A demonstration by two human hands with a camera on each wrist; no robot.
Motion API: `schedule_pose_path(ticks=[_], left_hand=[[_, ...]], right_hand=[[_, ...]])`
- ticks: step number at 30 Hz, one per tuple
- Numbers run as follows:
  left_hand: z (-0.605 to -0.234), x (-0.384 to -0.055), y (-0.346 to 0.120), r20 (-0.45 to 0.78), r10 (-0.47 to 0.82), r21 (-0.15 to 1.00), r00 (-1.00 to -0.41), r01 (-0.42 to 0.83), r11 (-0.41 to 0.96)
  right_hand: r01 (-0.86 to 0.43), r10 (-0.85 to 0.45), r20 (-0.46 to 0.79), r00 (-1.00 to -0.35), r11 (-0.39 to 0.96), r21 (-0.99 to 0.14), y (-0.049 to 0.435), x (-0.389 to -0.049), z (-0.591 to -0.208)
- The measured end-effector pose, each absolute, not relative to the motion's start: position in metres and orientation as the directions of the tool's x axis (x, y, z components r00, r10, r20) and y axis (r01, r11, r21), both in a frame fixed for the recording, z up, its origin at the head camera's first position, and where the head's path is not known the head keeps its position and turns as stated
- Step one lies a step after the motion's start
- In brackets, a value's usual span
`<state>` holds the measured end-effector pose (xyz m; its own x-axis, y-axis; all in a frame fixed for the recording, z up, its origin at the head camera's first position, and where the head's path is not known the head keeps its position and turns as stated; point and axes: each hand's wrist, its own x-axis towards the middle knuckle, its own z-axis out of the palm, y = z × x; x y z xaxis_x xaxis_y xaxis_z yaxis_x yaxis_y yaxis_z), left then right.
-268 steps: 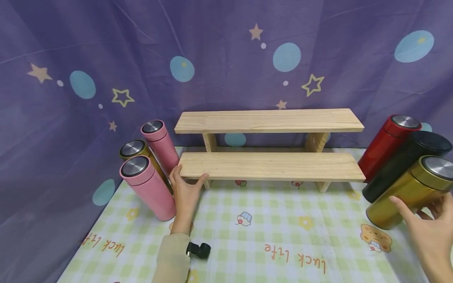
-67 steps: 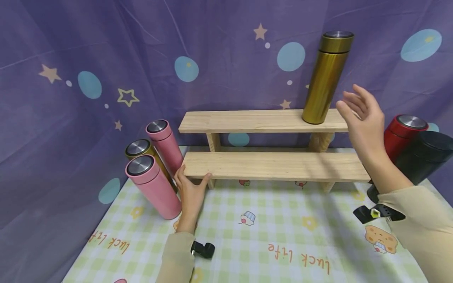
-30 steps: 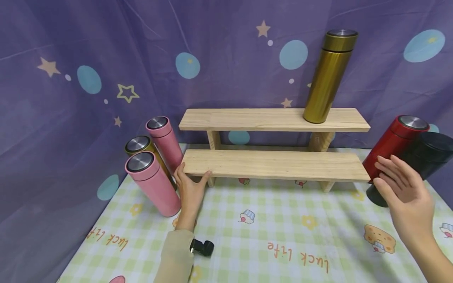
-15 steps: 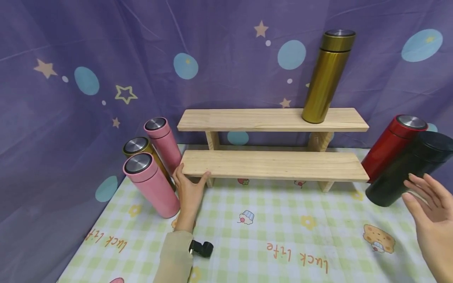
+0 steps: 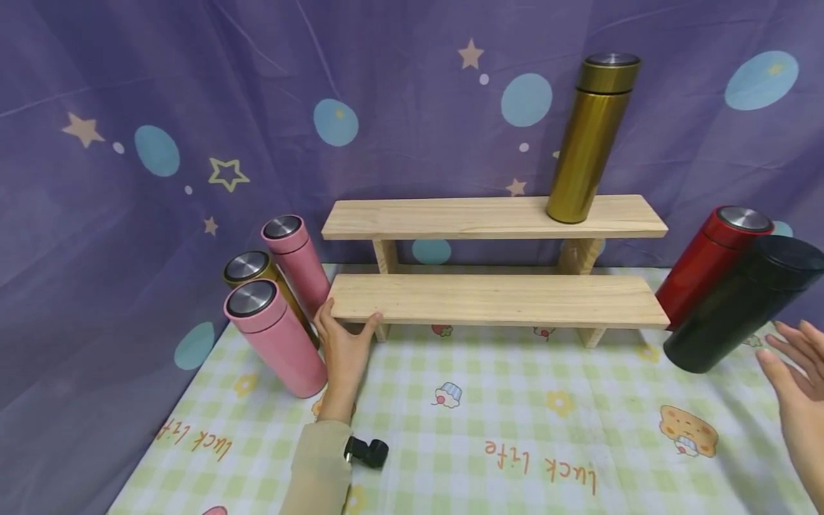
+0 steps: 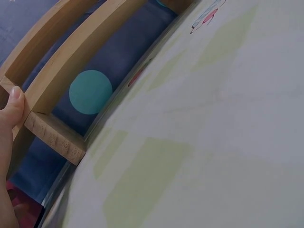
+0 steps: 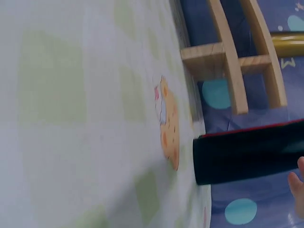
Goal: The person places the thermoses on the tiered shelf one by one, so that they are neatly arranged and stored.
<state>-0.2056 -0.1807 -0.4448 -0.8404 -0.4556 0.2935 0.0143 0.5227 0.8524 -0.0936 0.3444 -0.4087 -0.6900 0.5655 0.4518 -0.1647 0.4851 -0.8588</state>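
Note:
My left hand (image 5: 345,350) grips the lower left corner of a two-tier wooden shelf (image 5: 489,299), thumb on the front edge and fingers at the end. In the left wrist view, the thumb (image 6: 15,102) presses the wood. My right hand (image 5: 801,386), partly cut off by the frame edge, holds nothing, its fingers spread and slightly bent just right of a black thermos bottle (image 5: 734,315). Behind that bottle stands a red one (image 5: 708,261). On the upper tier's right part, a gold thermos bottle (image 5: 589,143) stands upright.
Two pink thermos bottles (image 5: 283,350) and another gold one (image 5: 247,268) stand together left of the shelf, close to my left hand. A checked tablecloth (image 5: 515,400) covers the table. A purple patterned curtain (image 5: 412,71) hangs behind and along the left.
The gold bottle went from my right hand on the right side to the upper tier and was let go. My right hand then came back down right, beside the black bottle. The left hand stayed.

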Motion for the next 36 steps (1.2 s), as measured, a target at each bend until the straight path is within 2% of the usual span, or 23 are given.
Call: schedule_pose_path(ticks=[7, 10, 14, 17, 19, 23, 27, 36], left_hand=[[-0.444, -0.207, -0.18, 0.295, -0.449, 0.849, -0.843, 0.015, 0.528], [-0.445, -0.208, -0.18, 0.292, -0.447, 0.847, -0.846, 0.012, 0.532], [-0.445, -0.208, -0.18, 0.289, -0.446, 0.846, -0.847, 0.008, 0.533], [-0.446, -0.208, -0.18, 0.289, -0.446, 0.846, -0.847, 0.007, 0.533], [-0.446, -0.207, -0.181, 0.291, -0.447, 0.846, -0.846, 0.01, 0.533], [-0.446, -0.207, -0.181, 0.301, -0.449, 0.845, -0.841, 0.017, 0.534], [-0.445, -0.207, -0.181, 0.306, -0.451, 0.845, -0.839, 0.021, 0.534], [-0.446, -0.206, -0.182, 0.294, -0.458, 0.847, -0.839, 0.007, 0.531]], right_hand=[[-0.155, 0.58, 0.412, -0.703, 0.44, -0.884, 0.374, -0.107, -0.431], [-0.181, 0.577, 0.431, -0.693, 0.44, -0.88, 0.379, -0.112, -0.435], [-0.308, 0.585, 0.446, -0.677, 0.325, -0.894, 0.375, -0.117, -0.433], [-0.348, 0.607, 0.399, -0.687, 0.207, -0.914, 0.37, -0.121, -0.427], [-0.311, 0.616, 0.371, -0.695, 0.208, -0.927, 0.369, -0.125, -0.425], [-0.16, 0.623, 0.311, -0.718, 0.288, -0.944, 0.367, -0.131, -0.424], [-0.016, 0.634, 0.211, -0.744, 0.299, -0.954, 0.367, -0.136, -0.423], [0.061, 0.625, 0.125, -0.77, 0.268, -0.962, 0.367, -0.145, -0.424]])
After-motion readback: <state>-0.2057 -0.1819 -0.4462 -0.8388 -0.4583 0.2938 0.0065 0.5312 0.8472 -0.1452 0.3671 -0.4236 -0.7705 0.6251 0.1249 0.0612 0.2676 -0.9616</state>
